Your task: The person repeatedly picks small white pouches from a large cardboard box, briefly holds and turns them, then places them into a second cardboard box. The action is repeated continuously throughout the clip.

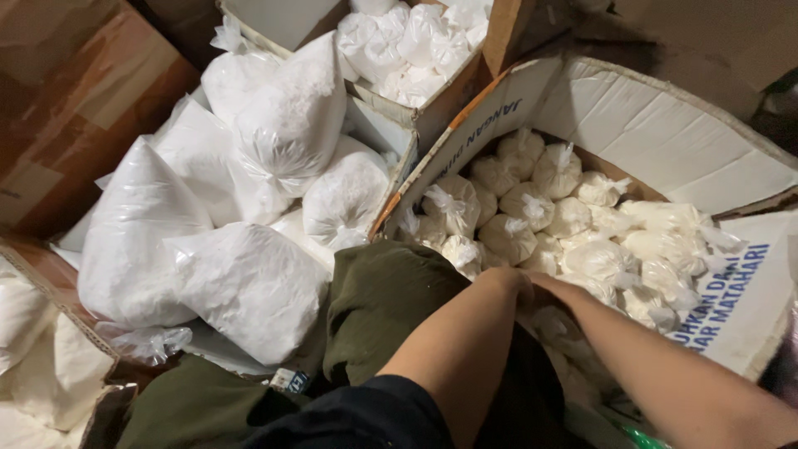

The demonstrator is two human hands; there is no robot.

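Reaching (both hands (532, 291)) among tied bags (532, 208)

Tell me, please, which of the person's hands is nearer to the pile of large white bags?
Left. The left hand reaches into the carton of small bags, just right of the large white bags; the right hand sits beyond it, farther away.
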